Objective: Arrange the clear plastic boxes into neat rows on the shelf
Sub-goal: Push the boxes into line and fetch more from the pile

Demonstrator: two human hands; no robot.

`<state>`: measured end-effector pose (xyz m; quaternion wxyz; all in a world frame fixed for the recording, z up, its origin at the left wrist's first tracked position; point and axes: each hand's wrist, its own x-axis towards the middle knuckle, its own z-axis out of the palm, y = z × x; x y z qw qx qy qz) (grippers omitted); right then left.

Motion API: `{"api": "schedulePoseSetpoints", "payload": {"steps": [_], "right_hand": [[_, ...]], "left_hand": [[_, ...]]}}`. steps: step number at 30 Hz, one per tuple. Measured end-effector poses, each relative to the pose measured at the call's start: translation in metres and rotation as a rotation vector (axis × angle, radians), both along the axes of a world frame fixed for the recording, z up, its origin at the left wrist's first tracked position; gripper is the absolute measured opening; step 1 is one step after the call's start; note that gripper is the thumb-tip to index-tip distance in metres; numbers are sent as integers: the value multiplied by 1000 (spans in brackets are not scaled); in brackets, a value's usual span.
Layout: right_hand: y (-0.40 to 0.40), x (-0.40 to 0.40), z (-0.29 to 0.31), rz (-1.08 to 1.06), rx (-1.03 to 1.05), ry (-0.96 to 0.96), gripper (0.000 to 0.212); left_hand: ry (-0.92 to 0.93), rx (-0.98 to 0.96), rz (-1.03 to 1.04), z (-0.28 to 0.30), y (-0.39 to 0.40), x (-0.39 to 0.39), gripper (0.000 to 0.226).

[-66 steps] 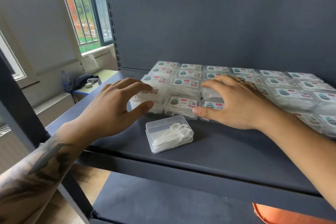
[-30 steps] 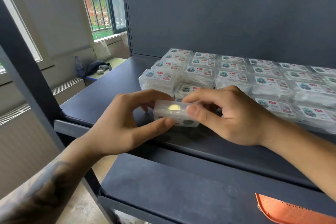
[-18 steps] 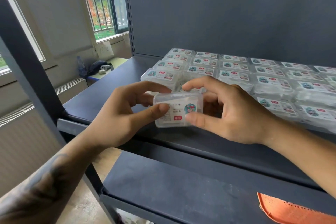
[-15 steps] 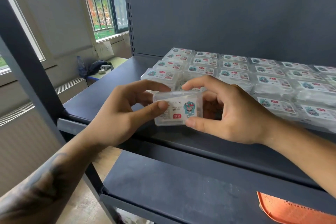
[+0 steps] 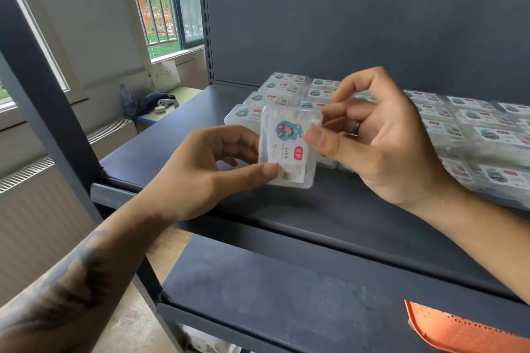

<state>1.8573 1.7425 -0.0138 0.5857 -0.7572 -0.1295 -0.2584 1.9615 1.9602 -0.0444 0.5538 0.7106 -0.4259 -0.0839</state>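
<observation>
While both hands meet above the near part of the dark shelf (image 5: 177, 135), they hold one clear plastic box (image 5: 288, 147) up off the surface, turned so its long side runs up and down and its label faces the camera, showing a teal cartoon picture and a red mark. The left hand (image 5: 200, 172) pinches the box at its lower left, thumb tip pressed on the front near the bottom corner and the curled fingers reaching behind the left edge. The right hand (image 5: 381, 146) grips the right edge, thumb tip on the front face by the label and curled fingers behind it; a ring shows on one finger. White picks can be seen inside the box. Just beyond it, on the far and right parts of the shelf, rows of labelled boxes (image 5: 464, 129) lie flat, side by side and touching, some stacked. Below, a lower shelf (image 5: 258, 289) juts toward the camera, and an orange perforated object (image 5: 459, 332) shows at the bottom right corner. At far left stands a window (image 5: 160, 3).
</observation>
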Motion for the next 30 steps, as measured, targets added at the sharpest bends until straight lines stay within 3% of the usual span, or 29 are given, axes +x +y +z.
{"api": "schedulePoseSetpoints", "payload": {"steps": [3, 12, 14, 18, 21, 25, 30], "right_hand": [[4, -1, -2, -18, -50, 9, 31], [2, -4, -9, -60, -286, 85, 27], [2, -4, -12, -88, -350, 76, 32], [4, -10, -10, -219, -635, -104, 65], [6, -13, -13, -343, -908, -246, 66], [7, -15, -16, -423, -959, -312, 55], [-3, -17, -14, -472, -1018, -298, 46]], "left_hand": [[-3, 26, -44, 1, -2, -1, 36], [22, -58, -43, 3, 2, -2, 38], [35, -51, -39, 3, 2, -2, 36], [153, -92, -28, 4, -1, -4, 41], [151, -81, -33, 2, -1, -6, 42], [-85, -19, 16, -1, 1, -15, 38], [-786, 362, 274, -15, 15, -25, 56]]}}
